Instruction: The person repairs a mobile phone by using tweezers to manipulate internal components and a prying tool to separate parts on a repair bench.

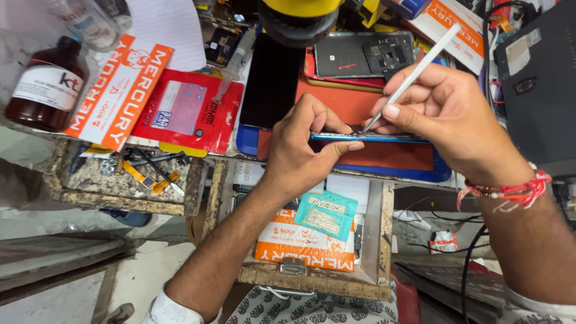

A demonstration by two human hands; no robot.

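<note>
phone [384, 138] on edge, long axis left-right above the orange mat [390, 157]: left hand [300, 153] pinches its left end, right hand [447, 114] clenches a white-handled tool [414, 72], tip on its top edge.

You get bright, even daylight, soft shadows, sharp centre focus, and wide-angle bending toward the edges

Worktop [396, 157] packed: brown bottle [45, 84] upper left, orange and red packets [186, 111] beside it, yellow lamp head [298, 21] top centre, black box [537, 84] at right edge. Both hands [300, 150] fill mid frame, so approach there is blocked. Open room only lower left, below the wooden tray [126, 180]; open drawer [318, 240] crowds bottom centre.
</note>
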